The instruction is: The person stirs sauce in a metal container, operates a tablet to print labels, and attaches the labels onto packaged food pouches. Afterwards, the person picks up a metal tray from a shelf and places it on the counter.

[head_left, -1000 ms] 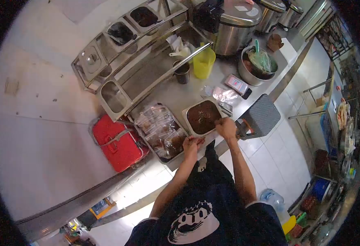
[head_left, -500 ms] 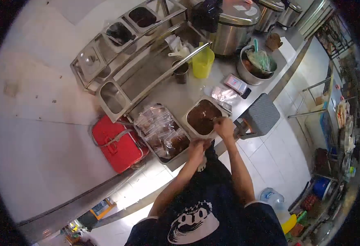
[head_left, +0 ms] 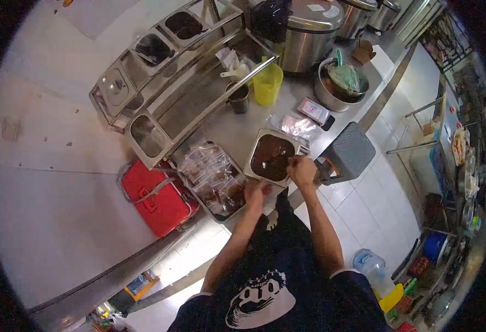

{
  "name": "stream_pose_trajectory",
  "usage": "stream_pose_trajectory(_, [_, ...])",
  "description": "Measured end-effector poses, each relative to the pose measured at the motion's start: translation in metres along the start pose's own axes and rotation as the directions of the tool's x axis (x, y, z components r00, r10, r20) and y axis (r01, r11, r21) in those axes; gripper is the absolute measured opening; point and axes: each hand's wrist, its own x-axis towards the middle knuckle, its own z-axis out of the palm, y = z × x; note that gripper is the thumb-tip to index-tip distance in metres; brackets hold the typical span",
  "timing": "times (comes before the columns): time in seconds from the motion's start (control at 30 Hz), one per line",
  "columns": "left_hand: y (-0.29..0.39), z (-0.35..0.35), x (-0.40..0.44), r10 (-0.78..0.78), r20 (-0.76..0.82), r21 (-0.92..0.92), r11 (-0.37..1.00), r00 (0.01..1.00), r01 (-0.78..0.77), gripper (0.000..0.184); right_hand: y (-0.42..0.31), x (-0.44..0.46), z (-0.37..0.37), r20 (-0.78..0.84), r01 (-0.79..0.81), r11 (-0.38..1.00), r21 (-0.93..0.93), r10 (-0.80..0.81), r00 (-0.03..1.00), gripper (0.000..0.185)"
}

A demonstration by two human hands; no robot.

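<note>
While the right hand (head_left: pixel 303 171) is at the right edge of the steel pan (head_left: pixel 248 166), its fingers are curled in, but I cannot tell what they pinch. The pan sits in the middle of the frame, with dark brown sauce (head_left: pixel 273 157) inside. The left hand (head_left: pixel 256 193) is blurry, near the pan's bottom edge, so I cannot tell how its fingers are. Filled plastic bags (head_left: pixel 210 169) lie just left.

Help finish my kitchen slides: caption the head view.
Right hand at a pan of brown food, left hand near a tray of filled plastic bags.
</note>
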Motion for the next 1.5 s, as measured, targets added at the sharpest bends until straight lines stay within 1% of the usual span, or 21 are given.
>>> stream_pose_trajectory(0.1, [0.04,0.012,-0.008,0.176,-0.168,-0.096,0.976,0.97,-0.194,0.019,-0.001,-0.005,0.004,0.016,0.033,0.999,-0.005,-0.033,0.999,0.022])
stream_pose_trajectory(0.17, [0.038,-0.006,0.012,0.12,-0.161,-0.096,0.986,0.98,-0.136,0.018,0.015,0.003,0.005,0.015,0.084,0.994,0.064,-0.085,0.996,0.022])
stream_pose_trajectory(0.3, [0.032,-0.016,0.018,0.073,-0.143,-0.128,0.987,0.987,-0.092,0.012,0.004,-0.004,0.006,-0.115,0.133,0.984,-0.117,-0.146,0.983,0.018])
stream_pose_trajectory(0.37, [0.027,-0.019,0.018,0.083,-0.106,-0.121,0.988,0.991,-0.095,0.011,-0.003,-0.009,-0.008,-0.008,0.154,0.986,-0.068,-0.155,0.988,0.019])
stream_pose_trajectory(0.43, [0.021,-0.022,0.015,0.093,-0.082,-0.121,0.987,0.992,-0.103,0.009,0.004,-0.002,-0.014,-0.04,0.042,0.98,0.196,-0.035,0.999,0.021])
stream_pose_trajectory(0.5, [0.015,-0.022,0.013,0.073,-0.034,-0.232,0.97,0.997,-0.079,0.008,0.018,0.001,0.008,-0.141,0.078,0.993,0.084,-0.066,0.988,0.023])
stream_pose_trajectory(0.57, [0.01,-0.025,0.016,0.074,-0.04,-0.207,0.975,0.996,-0.081,0.009,0.025,0.001,0.027,-0.023,0.155,0.987,-0.035,-0.156,0.987,0.023])
stream_pose_trajectory(0.6, [0.008,-0.026,0.017,0.073,-0.048,-0.185,0.979,0.996,-0.081,0.009,0.024,-0.001,0.014,0.002,0.323,0.931,0.168,-0.328,0.945,0.023])
stream_pose_trajectory(0.63, [0.015,-0.018,0.009,0.073,-0.05,-0.188,0.979,0.996,-0.081,0.009,0.018,0.0,0.001,0.005,0.324,0.931,0.166,-0.329,0.944,0.023])
stream_pose_trajectory(0.7, [0.027,-0.006,-0.004,0.044,-0.101,-0.192,0.979,0.994,-0.063,0.008,0.005,0.003,-0.022,0.008,-0.03,0.985,0.168,0.029,1.0,0.026])
stream_pose_trajectory(0.73, [0.022,-0.012,0.0,0.045,-0.104,-0.192,0.979,0.994,-0.064,0.008,-0.007,-0.003,-0.025,-0.092,-0.027,0.996,0.087,0.035,0.995,0.027])
stream_pose_trajectory(0.83, [0.016,-0.02,0.01,0.052,-0.056,-0.172,0.983,0.997,-0.061,0.008,0.019,0.001,0.019,-0.046,0.218,0.976,-0.021,-0.219,0.975,0.025])
stream_pose_trajectory(0.9, [0.021,-0.015,0.004,0.033,-0.073,-0.184,0.982,0.997,-0.046,0.006,0.027,0.01,0.016,-0.001,0.256,0.959,0.118,-0.258,0.966,0.021])
stream_pose_trajectory(0.97, [0.022,-0.016,0.004,0.037,-0.061,-0.18,0.982,0.997,-0.047,0.006,0.006,0.006,-0.004,-0.161,0.005,1.0,0.004,-0.004,0.987,0.021])
stream_pose_trajectory(1.03, [0.02,-0.019,0.008,0.041,-0.037,-0.169,0.984,0.998,-0.047,0.006,-0.002,0.0,-0.005,-0.133,-0.025,0.996,0.083,0.036,0.991,0.019])
stream_pose_trajectory(1.1, [0.017,-0.02,0.009,0.051,-0.068,-0.199,0.978,0.996,-0.064,0.005,0.004,0.001,-0.003,-0.039,0.368,0.923,0.117,-0.366,0.93,0.019])
stream_pose_trajectory(1.17, [0.016,-0.019,0.01,0.052,-0.081,-0.196,0.978,0.995,-0.067,0.006,0.005,0.008,-0.014,0.038,0.302,0.936,0.182,-0.313,0.949,0.019])
stream_pose_trajectory(1.23, [0.016,-0.019,0.008,0.053,-0.095,-0.195,0.978,0.994,-0.071,0.006,-0.018,0.002,-0.027,-0.153,0.101,0.985,0.139,-0.079,0.985,0.02])
stream_pose_trajectory(1.3, [0.021,-0.019,0.007,0.074,-0.049,-0.181,0.98,0.996,-0.082,0.009,0.001,0.011,-0.012,-0.154,0.26,0.964,0.056,-0.249,0.956,0.019])
stream_pose_trajectory(1.37, [0.023,-0.016,0.007,0.037,-0.092,-0.2,0.978,0.995,-0.055,0.009,0.005,0.02,-0.015,0.056,0.369,0.919,0.137,-0.379,0.924,0.011])
stream_pose_trajectory(1.5, [0.023,-0.014,0.003,0.029,-0.111,-0.235,0.97,0.993,-0.055,0.01,-0.007,0.03,-0.026,-0.003,0.238,0.971,-0.037,-0.238,0.971,0.018])
